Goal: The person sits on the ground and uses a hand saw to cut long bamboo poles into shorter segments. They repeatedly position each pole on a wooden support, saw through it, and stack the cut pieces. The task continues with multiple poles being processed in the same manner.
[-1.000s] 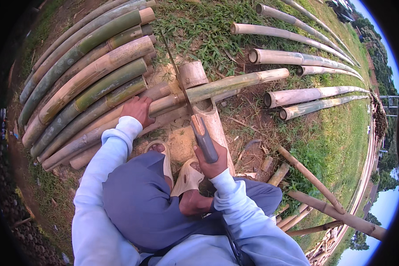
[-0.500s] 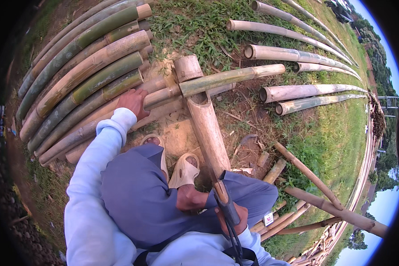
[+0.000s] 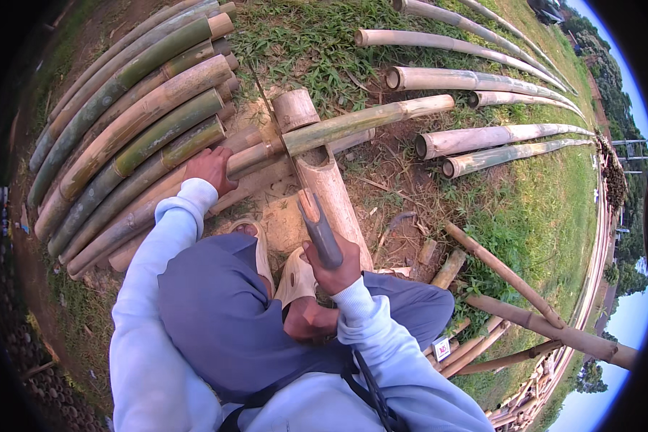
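Note:
My left hand presses down on a long green-tan bamboo pole that lies across a thick bamboo log on the ground. My right hand grips the grey handle of a machete. Its thin blade runs up and away from me, seen edge-on, and meets the pole just left of the log. I squat over the log in blue trousers and pale sleeves, and my feet are in beige sandals.
A stack of long bamboo poles lies at the left, beside my left hand. Several cut poles lie spread on the grass at the upper right. Short offcuts and thinner poles lie at the right.
One second ago the machete was down on the pole. It was then drawn back beside my right knee, and it has now come down onto the pole again. My left hand has stayed on the pole.

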A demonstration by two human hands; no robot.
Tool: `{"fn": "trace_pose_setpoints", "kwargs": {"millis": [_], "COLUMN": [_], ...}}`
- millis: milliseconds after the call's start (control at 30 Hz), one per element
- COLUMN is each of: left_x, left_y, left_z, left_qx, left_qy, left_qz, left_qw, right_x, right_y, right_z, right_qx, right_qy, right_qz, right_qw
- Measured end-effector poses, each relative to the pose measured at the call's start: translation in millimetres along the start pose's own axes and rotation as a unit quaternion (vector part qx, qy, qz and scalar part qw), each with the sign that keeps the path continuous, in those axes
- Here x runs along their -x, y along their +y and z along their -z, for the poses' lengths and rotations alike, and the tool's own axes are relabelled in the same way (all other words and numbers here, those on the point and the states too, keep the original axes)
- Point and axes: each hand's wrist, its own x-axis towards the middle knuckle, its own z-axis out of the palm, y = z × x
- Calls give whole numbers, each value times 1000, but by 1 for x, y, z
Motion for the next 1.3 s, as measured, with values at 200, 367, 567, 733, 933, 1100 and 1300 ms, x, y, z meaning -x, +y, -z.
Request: {"fn": "trace_pose_setpoints", "kwargs": {"millis": [200,367,567,733,933,1100,1300], "left_x": [2,1,0,-1,2,7,-2], "left_y": [-7,-9,6,5,-7,-6,2], "left_z": [-3,-1,-1,0,-5,-5,2], "left_qx": [17,20,6,-4,23,16,1], "left_qy": [7,5,-15,6,8,-8,-8], "left_qz": [-22,-17,-20,-10,-23,-25,-24], "left_qw": [1000,1000,1000,1000,999,1000,1000], "right_x": [151,132,-25,-13,140,103,-63], "right_y": [-47,-44,11,-6,-35,-24,-1], "right_z": [84,78,8,-1,76,61,5], "right_qx": [73,72,5,5,73,51,21], "right_qy": [-47,-47,-8,15,-30,-28,-51], "right_qz": [-75,-33,2,0,-38,-40,-20], "right_qw": [993,996,1000,1000,996,998,998]}}
